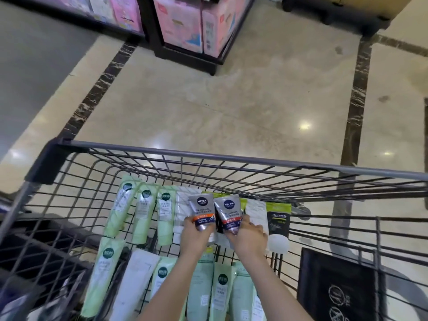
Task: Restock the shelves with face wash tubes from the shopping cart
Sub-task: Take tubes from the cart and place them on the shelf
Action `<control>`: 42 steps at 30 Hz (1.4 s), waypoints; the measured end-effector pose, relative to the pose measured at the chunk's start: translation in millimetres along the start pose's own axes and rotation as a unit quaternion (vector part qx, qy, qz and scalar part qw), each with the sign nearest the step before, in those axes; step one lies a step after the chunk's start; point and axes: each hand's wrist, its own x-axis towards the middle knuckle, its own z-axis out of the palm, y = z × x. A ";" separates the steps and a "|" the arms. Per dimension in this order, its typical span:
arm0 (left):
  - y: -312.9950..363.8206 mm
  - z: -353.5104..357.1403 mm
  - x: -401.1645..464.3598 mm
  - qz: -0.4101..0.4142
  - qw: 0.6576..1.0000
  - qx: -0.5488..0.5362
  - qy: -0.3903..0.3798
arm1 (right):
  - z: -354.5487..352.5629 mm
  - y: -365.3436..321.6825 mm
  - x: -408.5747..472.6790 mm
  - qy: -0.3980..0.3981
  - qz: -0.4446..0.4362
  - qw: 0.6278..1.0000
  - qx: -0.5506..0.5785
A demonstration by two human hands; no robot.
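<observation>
Two silver Nivea face wash tubes (pixel 203 213), upright toward twelve o'clock, gripped singly by left hand (pixel 196 237) and right hand (pixel 249 237), over wire shopping cart (pixel 231 156)

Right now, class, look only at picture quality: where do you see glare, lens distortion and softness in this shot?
Head view: ceiling lights glare as bright spots on the polished floor; the wide lens bows the cart rim and the floor's dark stripes; the top corners and shelf boxes look soft, while the labels on the two tubes held by the left hand and right hand stay readable.
</observation>
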 end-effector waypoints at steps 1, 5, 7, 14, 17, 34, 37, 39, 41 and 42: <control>-2.4 -4.8 -3.1 -0.004 1.000 -0.005 0.002 | 1.6 -2.3 0.0 -0.002 0.001 1.000 0.010; -4.1 -24.6 -16.0 0.019 0.999 -0.021 0.016 | 1.3 -9.4 -9.0 -0.034 0.033 0.987 0.154; -1.0 -33.4 -25.0 0.041 0.998 -0.030 0.023 | -1.0 -11.0 -19.2 -0.040 0.026 0.979 0.197; 8.7 -74.6 -76.6 0.108 0.989 -0.091 0.052 | -31.2 -26.4 -80.3 0.026 -0.031 0.923 0.384; 12.5 -99.8 -110.0 0.142 0.980 -0.114 0.079 | -56.1 -41.8 -117.8 0.053 -0.063 0.885 0.458; -23.0 -256.7 -364.1 0.370 0.861 -0.266 0.227 | -133.4 -111.0 -376.5 0.066 -0.373 0.752 0.539; -38.5 -277.9 -395.1 0.385 0.837 -0.283 0.266 | -134.3 -120.8 -416.6 0.062 -0.417 0.738 0.527; -49.5 -290.3 -412.9 0.394 0.822 -0.293 0.290 | -132.3 -129.0 -439.7 0.051 -0.441 0.728 0.522; -60.5 -302.1 -428.6 0.402 0.805 -0.302 0.315 | -129.6 -137.5 -461.2 0.037 -0.463 0.716 0.522; -66.2 -308.1 -435.4 0.404 0.797 -0.304 0.330 | -127.9 -142.1 -471.4 0.029 -0.474 0.708 0.523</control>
